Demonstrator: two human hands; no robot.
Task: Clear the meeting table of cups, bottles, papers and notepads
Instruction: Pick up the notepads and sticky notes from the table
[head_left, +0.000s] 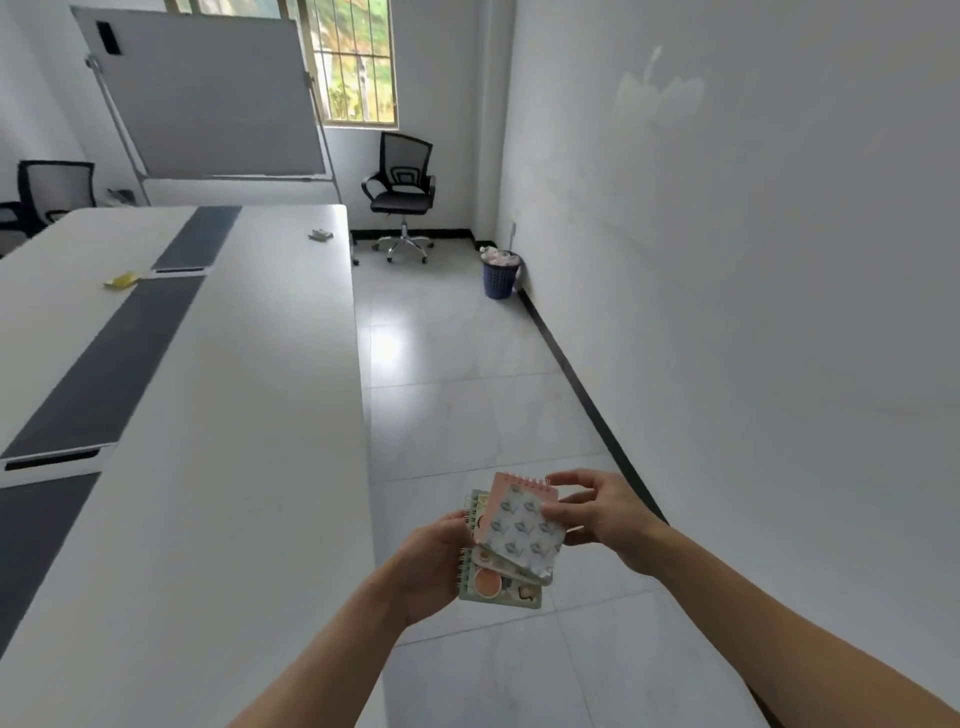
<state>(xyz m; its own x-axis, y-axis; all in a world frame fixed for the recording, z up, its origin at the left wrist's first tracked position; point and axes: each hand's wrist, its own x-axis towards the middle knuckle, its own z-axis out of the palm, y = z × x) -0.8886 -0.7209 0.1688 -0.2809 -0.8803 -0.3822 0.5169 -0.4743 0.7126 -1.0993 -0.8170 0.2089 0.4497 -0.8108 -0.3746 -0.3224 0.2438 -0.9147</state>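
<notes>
A small stack of spiral notepads (511, 545) hangs over the floor just right of the long white meeting table (234, 467). My left hand (434, 564) grips the stack from below and the left. My right hand (597, 514) pinches the top pink-edged notepad at its right side. On the table lie a yellow pad (122, 280) near the dark centre strip and a small grey object (321, 235) at the far right corner.
A blue waste basket (500, 274) with rubbish stands by the right wall. A black office chair (402, 192) sits under the window, a whiteboard (208, 98) stands behind the table, and another chair (52, 192) is at the far left. Tiled floor runs between table and wall.
</notes>
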